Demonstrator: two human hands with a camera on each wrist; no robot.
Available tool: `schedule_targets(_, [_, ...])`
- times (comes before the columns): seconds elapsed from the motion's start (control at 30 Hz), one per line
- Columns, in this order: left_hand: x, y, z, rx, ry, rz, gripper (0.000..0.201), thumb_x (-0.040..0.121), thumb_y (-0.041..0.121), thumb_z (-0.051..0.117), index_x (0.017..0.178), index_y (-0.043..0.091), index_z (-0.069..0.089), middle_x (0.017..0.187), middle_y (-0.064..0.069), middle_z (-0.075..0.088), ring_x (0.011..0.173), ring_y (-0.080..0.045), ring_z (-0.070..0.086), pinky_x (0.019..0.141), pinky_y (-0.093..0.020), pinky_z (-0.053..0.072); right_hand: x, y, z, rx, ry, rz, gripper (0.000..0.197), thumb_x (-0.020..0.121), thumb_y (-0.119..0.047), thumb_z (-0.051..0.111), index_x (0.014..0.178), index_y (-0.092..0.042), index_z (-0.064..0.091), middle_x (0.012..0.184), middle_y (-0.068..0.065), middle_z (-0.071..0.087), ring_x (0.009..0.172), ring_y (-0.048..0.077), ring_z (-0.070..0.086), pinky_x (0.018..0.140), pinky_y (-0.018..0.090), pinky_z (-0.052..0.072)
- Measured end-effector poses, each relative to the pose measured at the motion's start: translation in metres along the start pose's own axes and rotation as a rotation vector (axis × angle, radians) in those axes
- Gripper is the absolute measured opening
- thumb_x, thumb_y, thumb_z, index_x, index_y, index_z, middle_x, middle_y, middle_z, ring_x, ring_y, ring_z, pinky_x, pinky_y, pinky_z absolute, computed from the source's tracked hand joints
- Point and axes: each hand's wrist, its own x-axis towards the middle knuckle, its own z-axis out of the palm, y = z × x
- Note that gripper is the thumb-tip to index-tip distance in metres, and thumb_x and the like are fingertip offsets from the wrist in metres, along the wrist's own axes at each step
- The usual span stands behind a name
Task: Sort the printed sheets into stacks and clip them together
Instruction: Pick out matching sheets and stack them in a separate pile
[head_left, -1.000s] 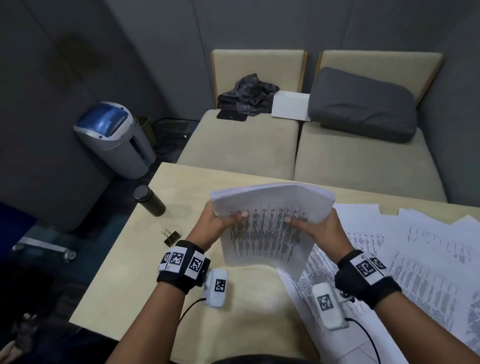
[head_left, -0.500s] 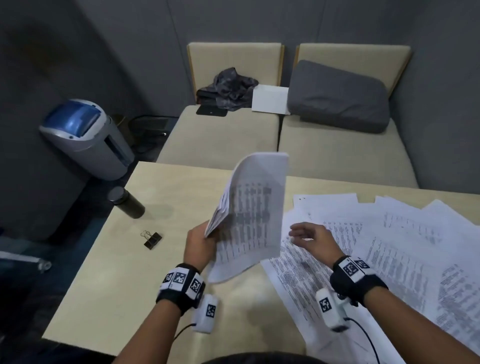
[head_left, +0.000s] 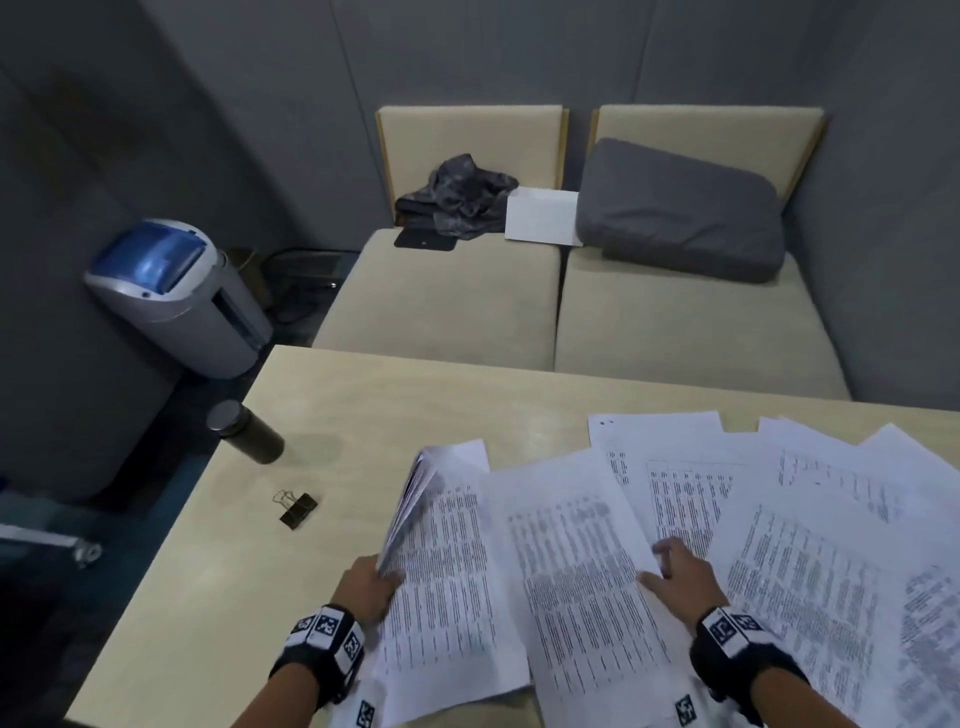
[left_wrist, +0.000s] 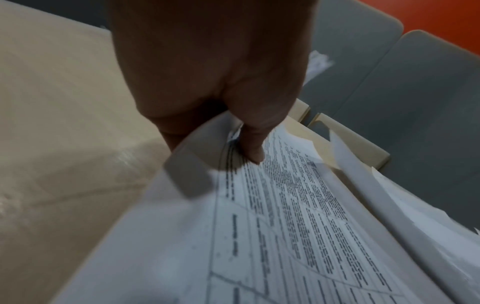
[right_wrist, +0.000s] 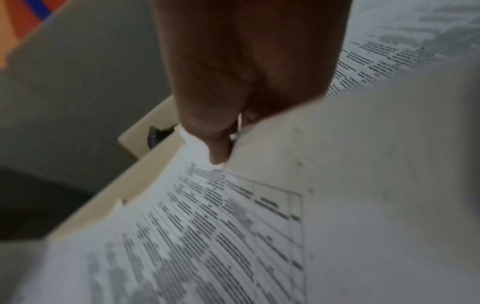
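My left hand (head_left: 371, 584) grips a stack of printed sheets (head_left: 447, 571) by its left edge, low over the table, with the thumb (left_wrist: 249, 148) on top and the pages fanning apart there. My right hand (head_left: 680, 571) pinches the right edge of a loose printed sheet (head_left: 571, 561) that lies partly over the stack; the fingers sit on top of it. In the right wrist view paper hides most of the fingers. More loose sheets (head_left: 810, 519) spread to the right. A black binder clip (head_left: 297, 510) lies to the left, away from both hands.
A dark bottle (head_left: 249, 434) stands near the left corner of the wooden table (head_left: 395, 410). A grey and blue shredder (head_left: 176, 296) stands on the floor beyond it. Beige seats (head_left: 441, 306) with a grey cushion (head_left: 680, 213) are behind the table.
Both hands held the stack upright; my right hand let go and moved onto the loose sheets. My left hand has lowered the stack down to the table.
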Motion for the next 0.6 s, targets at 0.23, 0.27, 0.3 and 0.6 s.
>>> schedule_targets(0.23, [-0.007,0.022,0.016,-0.106,-0.098,0.020,0.021,0.085,0.022,0.070,0.076,0.009,0.057,0.060,-0.002,0.055,0.053,-0.019,0.051,0.053,-0.026,0.046,-0.002,-0.040,-0.034,0.289,0.068,-0.192,0.019,0.100,-0.023,0.049,0.111,-0.011,0.059,0.112,0.008,0.065,0.106,0.029,0.059,0.080,0.027,0.039])
schedule_targets(0.27, [-0.008,0.025,0.019,-0.131,-0.115,0.027,0.019,0.084,0.020,0.071,0.077,0.009,0.057,0.060,-0.002,0.054,0.053,-0.017,0.050,0.053,-0.026,0.045,-0.001,-0.043,-0.035,0.302,0.073,-0.173,0.027,0.099,-0.025,0.049,0.118,-0.009,0.057,0.123,0.010,0.063,0.114,0.029,0.057,0.088,0.028,0.040])
schedule_targets(0.3, [-0.009,0.029,0.021,-0.129,-0.125,0.031,0.019,0.084,0.018,0.071,0.077,0.009,0.057,0.060,-0.001,0.052,0.053,-0.016,0.049,0.052,-0.025,0.044,0.001,-0.043,-0.032,0.326,0.067,-0.141,0.037,0.099,-0.027,0.049,0.129,-0.007,0.053,0.135,0.012,0.056,0.123,0.029,0.052,0.097,0.031,0.039])
schedule_targets(0.6, [-0.013,0.049,0.049,-0.588,-0.277,-0.091,0.056,0.081,0.073,0.049,0.096,0.027,0.077,0.096,-0.007,0.077,0.093,-0.030,0.072,0.088,-0.046,0.055,-0.016,-0.062,0.028,0.107,-0.113,-0.124,0.038,0.098,-0.024,0.048,0.130,-0.005,0.047,0.125,0.016,0.060,0.113,0.029,0.059,0.098,0.036,0.046])
